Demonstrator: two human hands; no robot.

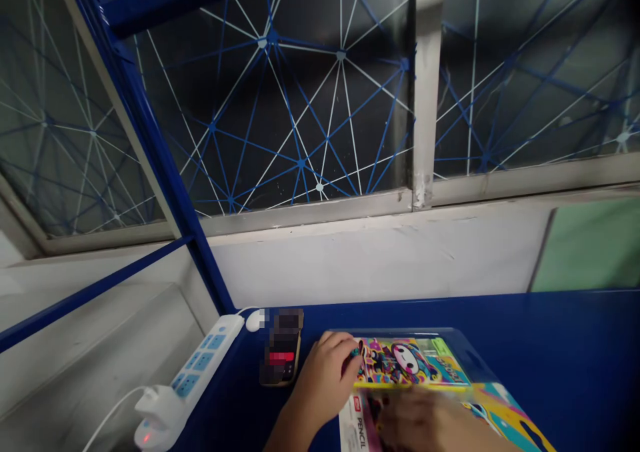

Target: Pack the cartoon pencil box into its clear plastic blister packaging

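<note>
My left hand [327, 379] rests at the left end of a colourful cartoon-printed pack [400, 362]. Its fingers and thumb are curled about that end. Nearer to me lies a box with a white side panel marked PENCIL [359, 425], its right part printed yellow and blue. Over this box my right hand [425, 415] is smeared by motion, so its fingers do not read clearly. Behind the pack shows the rim of a clear plastic tray or sleeve [453, 335].
A phone [281, 349] lies left of my left hand. Farther left is a white power strip [200, 365] with a plug [157, 405] and cables. These stand on a blue tabletop [565, 352]. A blue metal post [165, 152] rises at the left before patterned windows [300, 105].
</note>
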